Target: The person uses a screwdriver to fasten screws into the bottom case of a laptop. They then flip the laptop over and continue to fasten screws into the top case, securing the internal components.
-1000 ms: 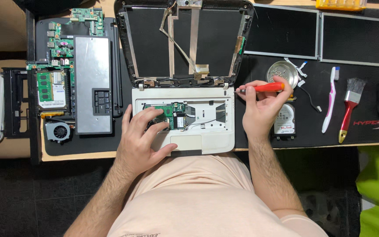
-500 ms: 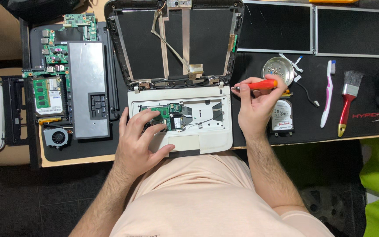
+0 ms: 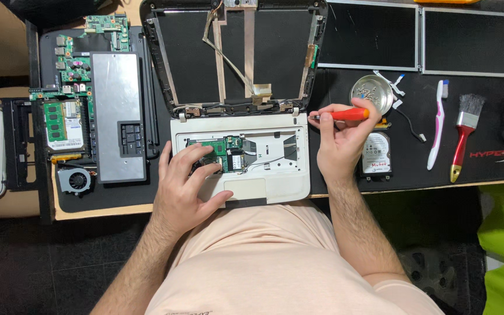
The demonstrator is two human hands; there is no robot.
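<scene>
A small white laptop base (image 3: 275, 184) lies opened up at the desk's front edge, its green board exposed. Its stripped black lid (image 3: 234, 55) lies flat behind it with loose ribbon cables. My left hand (image 3: 185, 186) rests flat on the base's left side, fingers on the exposed board. My right hand (image 3: 339, 143) grips a red-handled screwdriver (image 3: 348, 114), held sideways with its tip at the base's top right corner by the hinge.
A round metal dish of screws (image 3: 371, 93) and a hard drive (image 3: 375, 154) sit just right of my right hand. Further right lie a toothbrush (image 3: 438, 123), a red-handled paintbrush (image 3: 465, 134), two screen panels (image 3: 374, 35). Left: a dismantled laptop board (image 3: 65, 125), fan (image 3: 77, 179).
My right hand with the screwdriver has shifted slightly toward the base's top right corner. The left hand stays put on the base.
</scene>
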